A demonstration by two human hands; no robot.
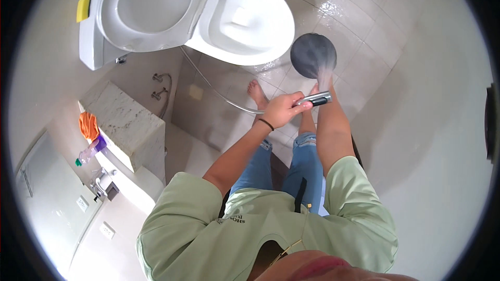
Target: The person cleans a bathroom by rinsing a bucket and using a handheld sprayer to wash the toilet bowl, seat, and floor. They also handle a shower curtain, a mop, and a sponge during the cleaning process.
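Note:
My left hand [284, 110] is closed around a handheld sprayer [322, 98] with a silver head and black grip. A silver hose [225, 101] trails from it toward the toilet. Water streams from the sprayer onto a round, dark grey container [311, 56], held out over the floor; whether I see its inside or its base I cannot tell. My right hand [325, 77] meets the near edge of this container and appears to grip it; spray blurs the fingers.
A white toilet [281, 18] stands ahead with its lid raised, a yellow sponge [83, 8] on its tank. To the left, a marble counter [122, 125] carries an orange cloth [88, 126] and a bottle [94, 148]. My bare feet [256, 92] stand on wet tiles. A wall [432, 140] rises at right.

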